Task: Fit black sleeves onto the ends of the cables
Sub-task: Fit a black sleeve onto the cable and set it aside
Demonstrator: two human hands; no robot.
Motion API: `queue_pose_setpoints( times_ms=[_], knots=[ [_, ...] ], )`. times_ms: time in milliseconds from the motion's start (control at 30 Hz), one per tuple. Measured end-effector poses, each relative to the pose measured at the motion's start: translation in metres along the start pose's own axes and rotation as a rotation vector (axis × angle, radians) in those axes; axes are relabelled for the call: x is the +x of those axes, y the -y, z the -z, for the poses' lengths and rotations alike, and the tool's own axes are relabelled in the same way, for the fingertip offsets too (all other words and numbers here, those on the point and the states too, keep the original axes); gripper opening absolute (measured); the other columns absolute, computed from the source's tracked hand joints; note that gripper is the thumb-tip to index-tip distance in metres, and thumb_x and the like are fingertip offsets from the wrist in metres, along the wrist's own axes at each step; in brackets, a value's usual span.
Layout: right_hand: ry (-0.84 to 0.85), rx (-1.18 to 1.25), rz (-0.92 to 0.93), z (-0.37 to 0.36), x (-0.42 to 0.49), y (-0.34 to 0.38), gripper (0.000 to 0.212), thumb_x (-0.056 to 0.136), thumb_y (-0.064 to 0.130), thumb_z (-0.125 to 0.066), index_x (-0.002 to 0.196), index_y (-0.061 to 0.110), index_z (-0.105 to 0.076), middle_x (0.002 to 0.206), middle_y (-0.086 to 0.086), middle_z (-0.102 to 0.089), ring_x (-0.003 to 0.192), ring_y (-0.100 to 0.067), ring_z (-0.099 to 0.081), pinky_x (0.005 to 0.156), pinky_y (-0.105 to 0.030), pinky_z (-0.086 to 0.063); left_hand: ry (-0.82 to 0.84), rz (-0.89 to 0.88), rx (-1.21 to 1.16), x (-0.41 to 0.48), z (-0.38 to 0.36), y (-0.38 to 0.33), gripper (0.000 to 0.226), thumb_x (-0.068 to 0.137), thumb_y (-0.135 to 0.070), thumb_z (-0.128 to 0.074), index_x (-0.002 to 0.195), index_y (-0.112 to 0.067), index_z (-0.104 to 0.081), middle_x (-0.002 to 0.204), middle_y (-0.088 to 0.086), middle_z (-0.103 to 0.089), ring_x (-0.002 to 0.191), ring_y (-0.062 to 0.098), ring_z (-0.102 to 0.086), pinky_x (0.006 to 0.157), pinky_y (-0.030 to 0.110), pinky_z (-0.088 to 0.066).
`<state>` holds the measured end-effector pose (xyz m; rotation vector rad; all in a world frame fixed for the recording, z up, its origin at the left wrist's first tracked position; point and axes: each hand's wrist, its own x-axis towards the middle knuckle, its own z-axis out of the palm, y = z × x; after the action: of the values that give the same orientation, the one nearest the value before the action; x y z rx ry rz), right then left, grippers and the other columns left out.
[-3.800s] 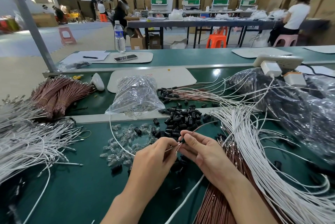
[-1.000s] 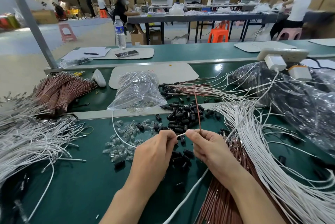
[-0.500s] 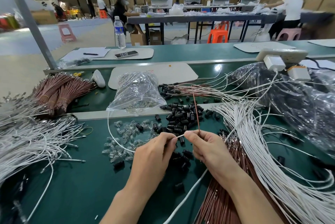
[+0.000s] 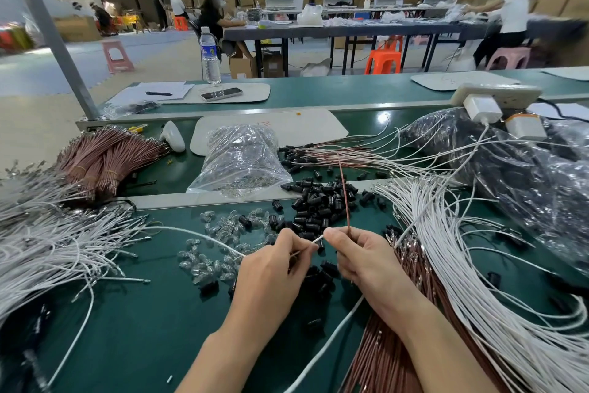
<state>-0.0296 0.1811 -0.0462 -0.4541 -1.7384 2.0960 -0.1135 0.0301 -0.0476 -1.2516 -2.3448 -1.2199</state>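
My left hand [image 4: 274,271] pinches a white cable [image 4: 191,233] near its end; the cable arcs away to the left over the green bench. My right hand [image 4: 363,259] pinches the same white cable tip together with a thin brown cable [image 4: 344,198] that stands up and away from the fingers. A black sleeve [image 4: 320,244] hangs just below the gap between the hands. A heap of loose black sleeves [image 4: 318,201] lies right behind the hands. More sleeves lie under my palms.
White cables [image 4: 462,249] fan out at the right, brown cables [image 4: 382,357] lie beneath my right forearm. Another white bundle [image 4: 47,239] fills the left. Clear caps [image 4: 220,249], a plastic bag [image 4: 242,157] and tied brown bundles [image 4: 105,160] lie beyond. A black bag [image 4: 526,176] sits at right.
The white cable's loop has swung out to the left and flattened. The brown cable stays upright in my right hand. Both hands have kept their place in front of the sleeve heap.
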Motion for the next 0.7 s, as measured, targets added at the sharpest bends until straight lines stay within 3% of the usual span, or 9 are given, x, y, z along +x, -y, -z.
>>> queue_pose_setpoints(
  times_ms=[200,333,433,533,700],
  knots=[
    [-0.055,0.006,0.007,-0.002,-0.001,0.002,0.013,0.087,0.04,-0.074,0.078,0.032,-0.077,0.053,0.008,-0.033,0.045,-0.008,-0.026,0.044,-0.018,-0.03,-0.066,-0.069,0.102,0.001,0.004,-0.004,0.012,0.097,-0.039,-0.06,0.097,-0.028,-0.062,0.071,-0.017,-0.064,0.058,0.004,-0.057,0.055,0.025,-0.049],
    [-0.109,0.08,0.012,-0.004,-0.001,0.005,0.018,0.085,0.043,-0.073,0.089,0.025,-0.076,0.053,0.008,-0.034,0.046,-0.008,-0.025,0.044,-0.016,-0.031,-0.052,-0.08,0.108,0.001,0.004,-0.002,0.012,0.097,-0.037,-0.057,0.099,-0.027,-0.063,0.076,-0.018,-0.066,0.06,0.004,-0.058,0.055,0.025,-0.05],
    [-0.116,0.326,-0.053,-0.002,0.0,0.008,0.031,0.097,0.037,-0.06,0.106,0.011,-0.073,0.066,0.005,-0.049,0.053,-0.006,-0.04,0.05,-0.017,-0.04,-0.036,-0.065,0.084,0.0,0.004,-0.002,0.009,0.097,-0.034,-0.059,0.098,-0.027,-0.063,0.077,-0.019,-0.063,0.064,0.004,-0.058,0.056,0.017,-0.047],
    [-0.118,0.486,-0.078,0.001,-0.001,0.013,0.033,0.105,0.018,-0.048,0.105,0.013,-0.08,0.076,0.001,-0.064,0.066,-0.007,-0.06,0.06,-0.02,-0.053,-0.019,-0.046,0.048,0.0,0.005,-0.001,0.008,0.098,-0.035,-0.059,0.098,-0.028,-0.062,0.077,-0.026,-0.056,0.067,-0.004,-0.057,0.058,0.009,-0.042],
    [-0.105,0.533,-0.03,-0.001,-0.003,0.018,0.028,0.089,0.016,-0.062,0.112,0.015,-0.078,0.088,-0.003,-0.072,0.086,-0.015,-0.072,0.073,-0.029,-0.061,-0.008,-0.049,0.015,0.001,0.006,-0.003,0.011,0.098,-0.037,-0.056,0.099,-0.028,-0.061,0.077,-0.033,-0.05,0.066,-0.004,-0.057,0.058,0.007,-0.04]
  ],
)
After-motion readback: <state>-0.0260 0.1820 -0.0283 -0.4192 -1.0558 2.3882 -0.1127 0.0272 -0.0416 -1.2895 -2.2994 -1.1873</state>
